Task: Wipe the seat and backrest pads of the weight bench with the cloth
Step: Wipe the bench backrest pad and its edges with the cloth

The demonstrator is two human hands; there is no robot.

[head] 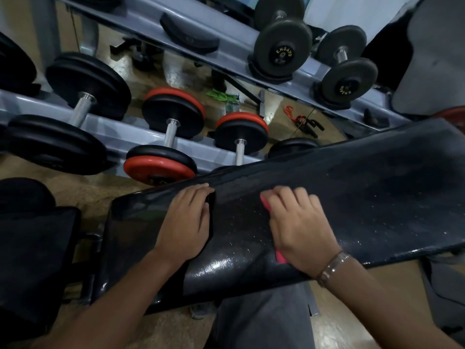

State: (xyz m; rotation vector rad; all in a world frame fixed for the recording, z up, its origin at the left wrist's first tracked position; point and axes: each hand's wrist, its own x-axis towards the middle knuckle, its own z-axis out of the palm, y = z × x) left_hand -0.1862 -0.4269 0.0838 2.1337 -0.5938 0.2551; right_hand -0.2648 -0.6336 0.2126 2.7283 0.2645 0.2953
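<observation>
Pink cloth (280,256) on black backrest pad (364,197), mostly hidden under right hand (299,225), right grip curled around cloth, left hand (185,222) flat on pad, grip released, fingertips at far edge, dumbbells (161,167) on rack (105,129) behind

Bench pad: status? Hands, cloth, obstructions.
Left hand flat on bench pad, bracing. Right hand grips pink cloth against pad. Nothing blocking pad ahead.
</observation>
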